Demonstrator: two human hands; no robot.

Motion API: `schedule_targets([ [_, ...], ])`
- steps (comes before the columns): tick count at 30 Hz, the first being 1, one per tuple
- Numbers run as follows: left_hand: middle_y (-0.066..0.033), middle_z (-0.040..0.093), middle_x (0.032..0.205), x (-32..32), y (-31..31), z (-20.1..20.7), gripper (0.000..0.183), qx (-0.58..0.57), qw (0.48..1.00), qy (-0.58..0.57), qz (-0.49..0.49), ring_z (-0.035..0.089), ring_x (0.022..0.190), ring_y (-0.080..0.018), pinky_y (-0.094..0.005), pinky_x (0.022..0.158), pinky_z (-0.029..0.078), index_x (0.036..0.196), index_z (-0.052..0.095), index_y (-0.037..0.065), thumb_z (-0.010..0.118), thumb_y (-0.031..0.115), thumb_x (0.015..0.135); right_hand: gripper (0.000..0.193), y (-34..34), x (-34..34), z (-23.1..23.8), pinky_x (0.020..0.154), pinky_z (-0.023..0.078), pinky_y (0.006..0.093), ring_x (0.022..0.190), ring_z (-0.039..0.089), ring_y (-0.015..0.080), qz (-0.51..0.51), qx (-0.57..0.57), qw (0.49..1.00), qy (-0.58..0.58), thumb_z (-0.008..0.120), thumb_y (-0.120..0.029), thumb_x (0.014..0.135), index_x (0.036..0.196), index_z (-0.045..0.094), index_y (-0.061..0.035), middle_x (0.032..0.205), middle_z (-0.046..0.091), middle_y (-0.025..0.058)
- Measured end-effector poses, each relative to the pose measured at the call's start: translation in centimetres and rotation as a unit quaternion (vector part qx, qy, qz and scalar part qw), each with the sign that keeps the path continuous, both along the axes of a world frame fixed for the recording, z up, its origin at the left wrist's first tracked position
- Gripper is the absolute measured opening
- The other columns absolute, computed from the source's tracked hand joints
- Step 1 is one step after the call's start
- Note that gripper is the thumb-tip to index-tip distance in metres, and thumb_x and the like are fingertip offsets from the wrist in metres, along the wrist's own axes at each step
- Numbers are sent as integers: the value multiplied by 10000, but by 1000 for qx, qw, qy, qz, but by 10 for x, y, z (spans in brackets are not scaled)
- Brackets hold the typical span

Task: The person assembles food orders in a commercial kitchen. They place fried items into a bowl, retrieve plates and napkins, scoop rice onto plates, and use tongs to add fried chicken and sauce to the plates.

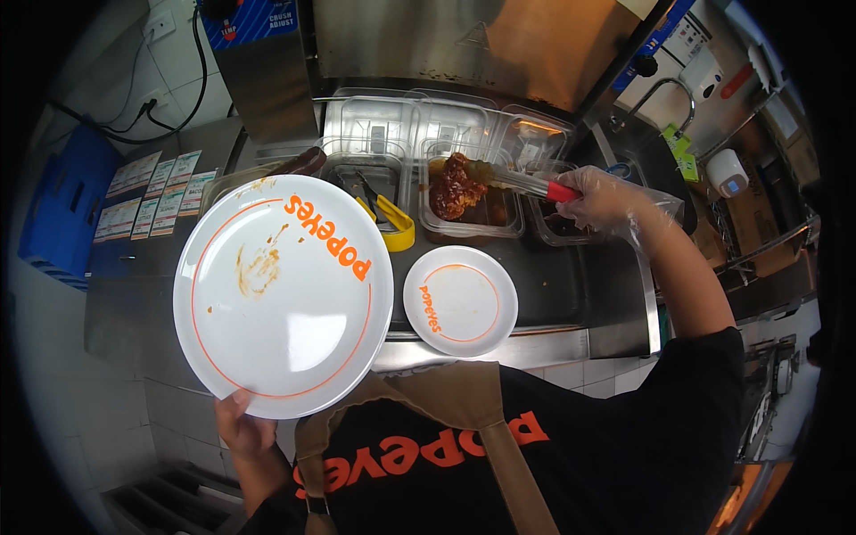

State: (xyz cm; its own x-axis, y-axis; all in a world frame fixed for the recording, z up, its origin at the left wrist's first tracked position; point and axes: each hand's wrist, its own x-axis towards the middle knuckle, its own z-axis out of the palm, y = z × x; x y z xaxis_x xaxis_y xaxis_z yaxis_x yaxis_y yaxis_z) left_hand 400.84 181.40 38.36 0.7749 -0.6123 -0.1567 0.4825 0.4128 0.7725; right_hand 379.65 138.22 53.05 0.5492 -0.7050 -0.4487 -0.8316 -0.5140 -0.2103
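Note:
My left hand [242,423] grips the near rim of a large white plate [303,357] with an orange ring and sauce smears on its face. The plate is raised and tilted toward me. Wearing a clear plastic glove, my right hand [606,201] is closed round metal tongs [524,183] with a red handle. Between the tong tips is a piece of fried chicken [459,192] coated in dark red sauce, over a clear plastic tub [510,221] of brown sauce. Whether the chicken touches the sauce is hard to tell. A smaller white plate [459,308] lies at the counter's front.
Left of the sauce tub, yellow-handled tongs [397,234] rest at another container. Clear lids [455,116] stand raised behind the tubs. A metal machine [392,45] backs the counter. Laminated cards [152,196] and a blue crate [67,201] are at left; a tap [682,87] is at right.

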Motion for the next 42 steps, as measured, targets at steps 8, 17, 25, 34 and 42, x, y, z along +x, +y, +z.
schedule_targets([
  [8, -198, 541, 1167, -1, 0, 3, 642, -8, 1000, -23, -10, 580, 1040, -294, -379, 842, 499, 1312, 379, -73, 546, 197, 754, 367, 26, 25, 32, 726, 534, 375, 894, 664, 274, 254, -325, 889, 198, 600, -147, 874, 1228, 599, -243, 945, 684, 57],
  [17, -212, 551, 1190, 3, 6, -3, 604, -39, 998, -40, -34, 586, 1068, -320, -435, 887, 504, 1323, 375, -81, 496, 201, 803, 229, 53, 35, 5, 691, 529, 389, 842, 670, 265, 312, -400, 826, 246, 557, -279, 874, 1001, 683, -136, 894, 677, 91],
  [25, -215, 538, 1209, 1, 3, -1, 614, -46, 998, -37, -17, 581, 1086, -325, -448, 904, 504, 1336, 357, -77, 494, 191, 802, 281, 46, 26, 34, 765, 517, 388, 910, 653, 300, 229, -303, 894, 240, 554, -284, 908, 1166, 610, -187, 964, 677, 111],
  [34, -202, 524, 1199, 1, -1, 6, 644, -25, 999, -20, -22, 568, 1084, -298, -397, 877, 503, 1328, 352, -75, 538, 165, 760, 215, 33, 6, 43, 604, 503, 412, 713, 640, 305, 339, -366, 866, 38, 580, -177, 868, 1074, 641, -161, 760, 640, 122],
  [42, -216, 549, 1160, 1, -2, 5, 616, -33, 999, -27, -28, 604, 1025, -304, -405, 830, 534, 1314, 366, -92, 516, 177, 780, 255, 19, 17, -5, 623, 427, 313, 732, 589, 176, 502, -469, 695, 212, 574, -143, 836, 1075, 613, -64, 760, 617, -3],
])
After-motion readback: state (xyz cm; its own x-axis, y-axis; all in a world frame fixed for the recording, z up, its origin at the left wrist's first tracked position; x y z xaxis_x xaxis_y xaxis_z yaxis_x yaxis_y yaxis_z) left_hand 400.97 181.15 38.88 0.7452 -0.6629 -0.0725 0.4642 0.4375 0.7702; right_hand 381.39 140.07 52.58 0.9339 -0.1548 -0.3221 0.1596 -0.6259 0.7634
